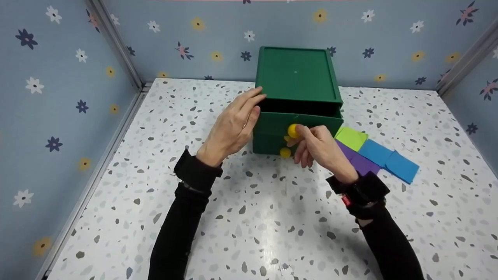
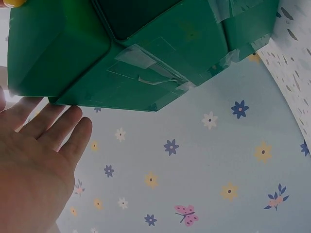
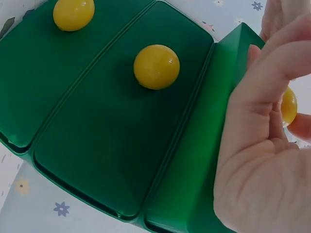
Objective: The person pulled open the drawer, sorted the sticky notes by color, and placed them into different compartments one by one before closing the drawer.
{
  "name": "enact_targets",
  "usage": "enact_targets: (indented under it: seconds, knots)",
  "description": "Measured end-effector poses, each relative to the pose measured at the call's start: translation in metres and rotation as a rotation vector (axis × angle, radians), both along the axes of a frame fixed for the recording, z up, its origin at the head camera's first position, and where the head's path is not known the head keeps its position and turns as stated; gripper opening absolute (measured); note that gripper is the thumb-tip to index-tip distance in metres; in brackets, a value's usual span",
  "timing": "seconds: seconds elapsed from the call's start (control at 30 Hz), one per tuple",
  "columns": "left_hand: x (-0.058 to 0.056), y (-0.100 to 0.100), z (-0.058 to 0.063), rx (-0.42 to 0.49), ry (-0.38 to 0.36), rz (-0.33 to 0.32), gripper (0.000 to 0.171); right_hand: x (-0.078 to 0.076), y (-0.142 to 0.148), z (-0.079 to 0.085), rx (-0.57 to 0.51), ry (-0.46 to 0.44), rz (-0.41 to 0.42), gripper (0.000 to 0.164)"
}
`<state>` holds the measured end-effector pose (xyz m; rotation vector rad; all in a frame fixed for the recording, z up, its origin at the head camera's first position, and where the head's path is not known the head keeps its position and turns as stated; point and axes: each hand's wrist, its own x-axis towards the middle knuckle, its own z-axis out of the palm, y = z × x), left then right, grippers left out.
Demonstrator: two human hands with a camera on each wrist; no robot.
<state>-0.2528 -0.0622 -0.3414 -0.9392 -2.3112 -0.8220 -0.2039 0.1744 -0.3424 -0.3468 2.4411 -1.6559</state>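
Note:
A green drawer box (image 1: 297, 74) stands on the speckled table, its top drawer (image 1: 272, 122) pulled partly out with a dark gap above its front. My right hand (image 1: 321, 147) pinches that drawer's yellow knob (image 1: 293, 131) between thumb and fingers; the right wrist view shows the knob (image 3: 289, 107) partly behind the hand. Two lower drawer fronts with yellow knobs (image 3: 156, 67) are flush in the box. With fingers extended, my left hand (image 1: 233, 124) rests against the box's left side near the top front corner. The drawer's inside is dark and its contents are hidden.
Right of the box lie flat fabric-like squares: a lime green one (image 1: 352, 138), blue ones (image 1: 375, 152) and purple ones (image 1: 362, 162). Flower-patterned panels (image 1: 218, 39) wall the table at the back and both sides. Clear tape (image 2: 150, 65) crosses the box's side.

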Motion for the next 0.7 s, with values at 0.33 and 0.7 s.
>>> enact_targets:
  seconds: [0.33, 0.7]
  knots:
    - [0.001, -0.001, 0.001, 0.012, -0.019, -0.023, 0.043, 0.009, -0.001, 0.006, 0.117, 0.027, 0.019, 0.065]
    - [0.001, -0.006, 0.003, 0.04, -0.105, -0.064, 0.043, 0.016, -0.001, 0.01, 0.185, 0.018, 0.022, 0.059]
